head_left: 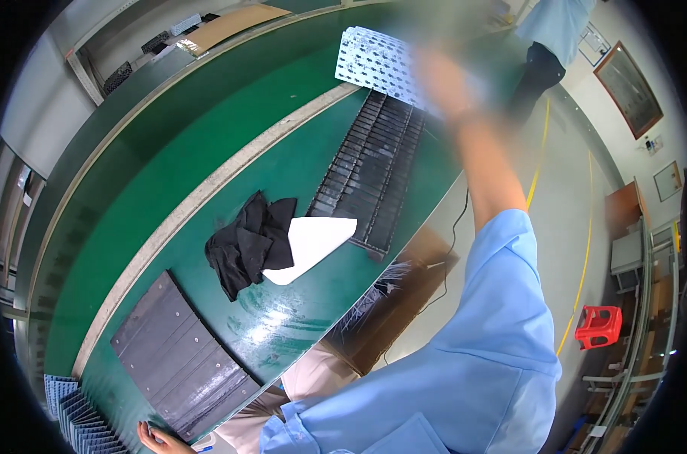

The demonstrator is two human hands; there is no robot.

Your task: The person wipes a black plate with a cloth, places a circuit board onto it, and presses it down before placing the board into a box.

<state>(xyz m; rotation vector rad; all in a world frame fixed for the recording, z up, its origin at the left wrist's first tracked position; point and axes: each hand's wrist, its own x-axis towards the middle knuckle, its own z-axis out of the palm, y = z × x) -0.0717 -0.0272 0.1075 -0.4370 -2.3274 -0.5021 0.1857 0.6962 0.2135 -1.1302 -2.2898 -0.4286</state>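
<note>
My right arm stretches far forward over the bench. My right hand [443,79] is smeared by motion at the right side of a stack of pale blue sheets with rows of dark holes [374,60]; whether it grips them cannot be made out. Beneath the stack's near edge lies a long black slotted tray [366,174]. My left hand [160,440] rests low at the bench's near edge, fingers apart and holding nothing visible. Beside it is a dark grey panel with small round fasteners [184,356]. A crumpled black cloth [245,246] partly covers a white sheet [313,246].
More blue-grey sheets [90,424] stand in a row at the lower left. A pale raised strip [207,181] runs along the green bench. Under its right edge is an open cardboard box [381,318] with thin pale strips. Another person [559,30] stands beyond; a red stool [598,327] is at right.
</note>
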